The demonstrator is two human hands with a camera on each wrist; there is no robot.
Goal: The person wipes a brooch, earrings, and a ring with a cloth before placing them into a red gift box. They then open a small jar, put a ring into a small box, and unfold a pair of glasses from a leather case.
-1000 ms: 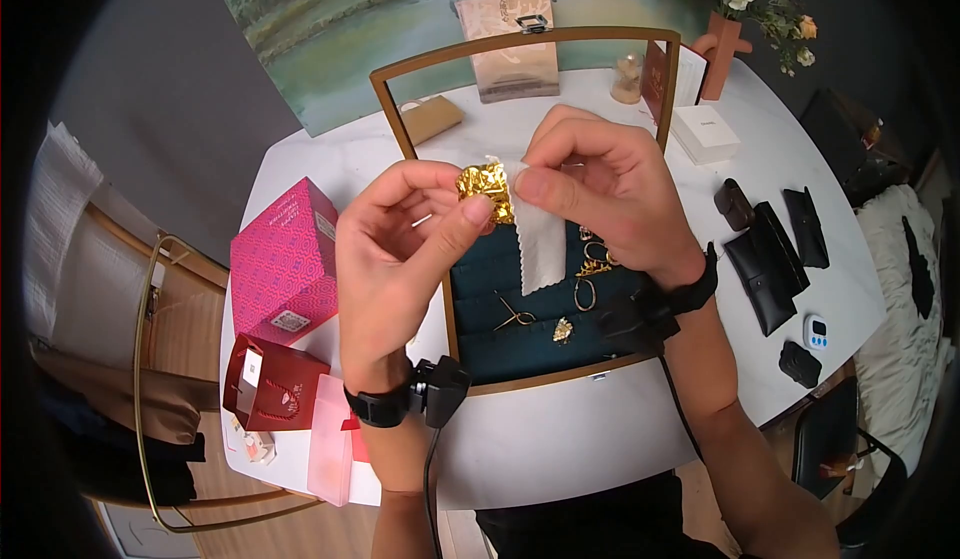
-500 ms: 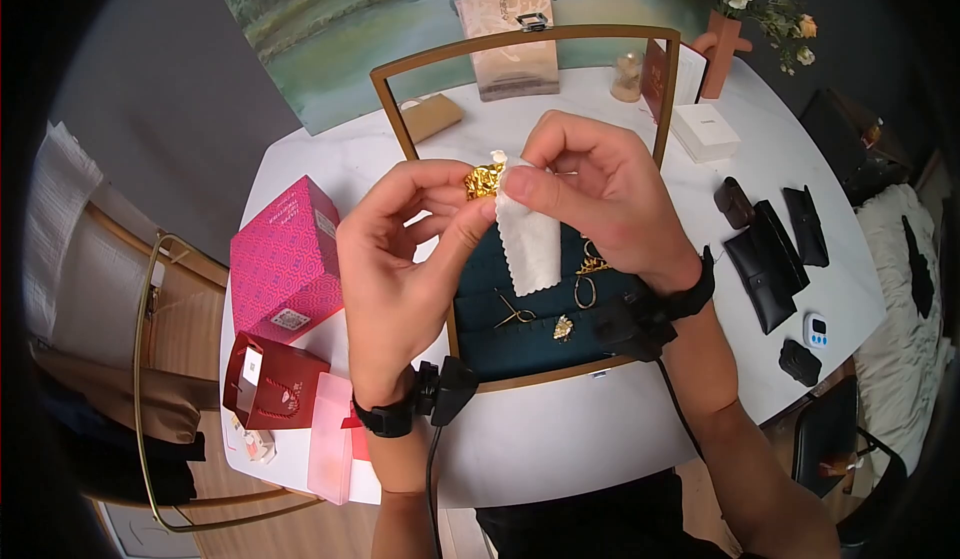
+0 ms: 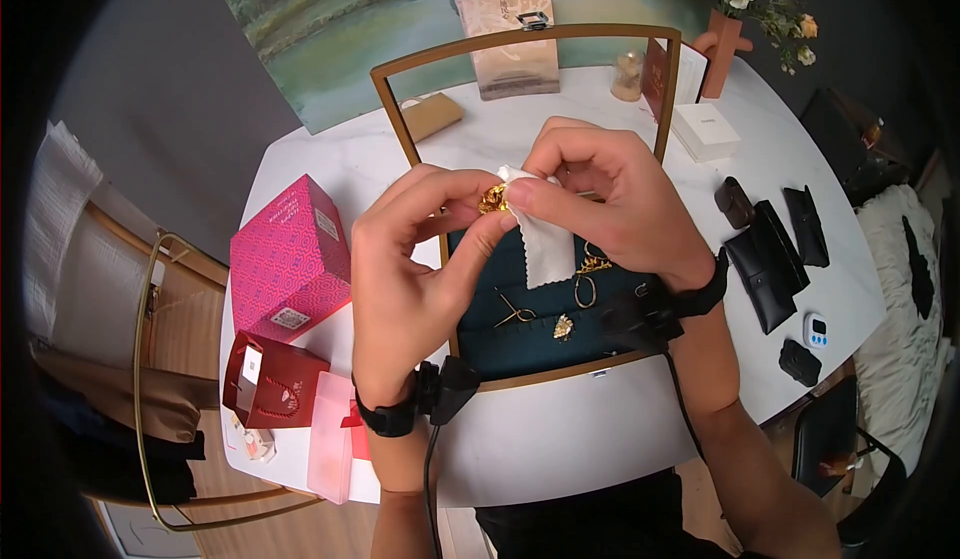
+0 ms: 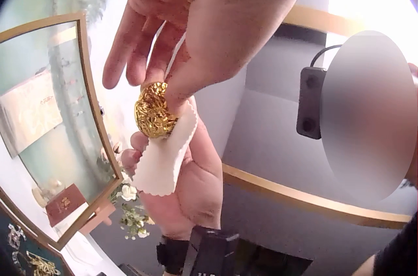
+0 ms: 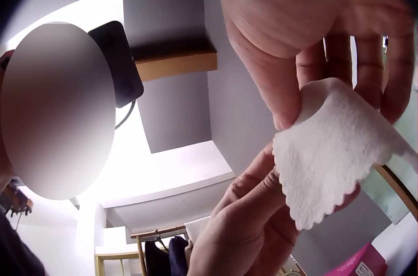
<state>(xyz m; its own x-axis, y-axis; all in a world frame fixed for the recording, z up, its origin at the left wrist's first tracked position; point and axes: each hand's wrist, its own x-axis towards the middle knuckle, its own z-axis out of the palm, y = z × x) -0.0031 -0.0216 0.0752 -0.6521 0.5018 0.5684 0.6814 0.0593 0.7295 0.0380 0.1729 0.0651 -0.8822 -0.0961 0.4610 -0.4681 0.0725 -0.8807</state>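
Observation:
Between thumb and fingers the left hand (image 3: pixel 415 274) pinches a crumpled-looking, shiny gold piece (image 3: pixel 492 199). The right hand (image 3: pixel 625 209) pinches a white cloth with a scalloped edge (image 3: pixel 548 251), its upper part against the gold piece and its lower part hanging down. In the left wrist view the gold piece (image 4: pixel 155 110) looks rounded, with the cloth (image 4: pixel 166 158) touching it. The right wrist view shows the cloth (image 5: pixel 326 152) covering the gold piece. Beneath the hands lies an open jewelry case with dark green lining (image 3: pixel 490 355), holding several gold pieces, among them a leaf-like one (image 3: pixel 564 327).
The case's framed lid (image 3: pixel 520 39) stands raised behind the hands. To the left are a pink box (image 3: pixel 285 259), a red bag (image 3: pixel 270 384) and a pale pink case (image 3: pixel 330 439). On the right lie black pouches (image 3: pixel 762 277), a white box (image 3: pixel 705 132) and a small white device (image 3: pixel 816 331).
Both hands have drawn closer together, the left moving slightly right. The cloth now covers more of the gold piece, and its hanging end has swung to the right.

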